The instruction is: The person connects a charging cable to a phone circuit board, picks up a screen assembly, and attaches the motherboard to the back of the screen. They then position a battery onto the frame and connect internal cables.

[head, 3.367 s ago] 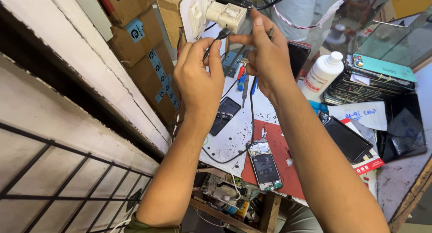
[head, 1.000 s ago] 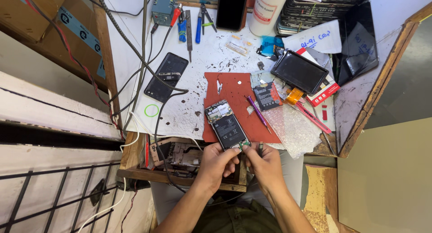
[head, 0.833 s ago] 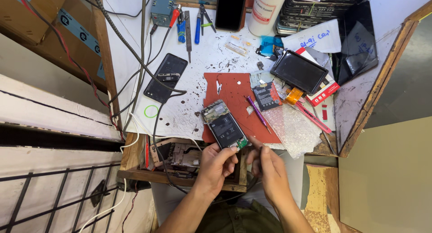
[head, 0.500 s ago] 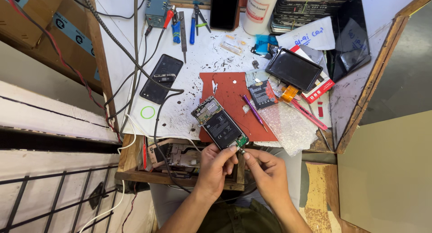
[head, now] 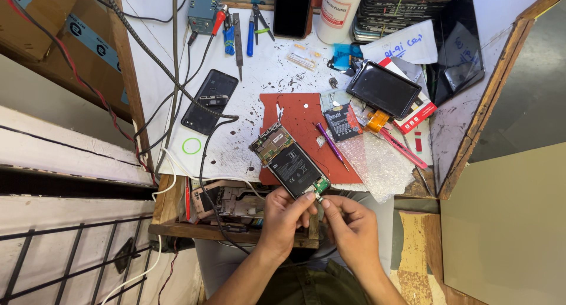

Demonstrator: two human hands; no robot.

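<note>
An opened phone (head: 289, 160) with its back off, black battery and green board showing, lies tilted over the near edge of a red mat (head: 303, 128). My left hand (head: 286, 213) grips the phone's lower end. My right hand (head: 348, 222) pinches a small part against the green board at that same end; the part is too small to identify.
On the white worktop lie a black phone back (head: 209, 101), a green ring (head: 191, 146), a purple tool (head: 330, 143), a loose battery (head: 341, 122), bubble wrap (head: 377, 163), a dark screen (head: 383, 88), pliers and screwdrivers (head: 239, 34), a white bottle (head: 339, 13). Cables run down the left.
My hands came down from the wall socket to the table's near edge. Over the last second the phone has turned and slid slightly toward me, with both hands closing on its lower end.
</note>
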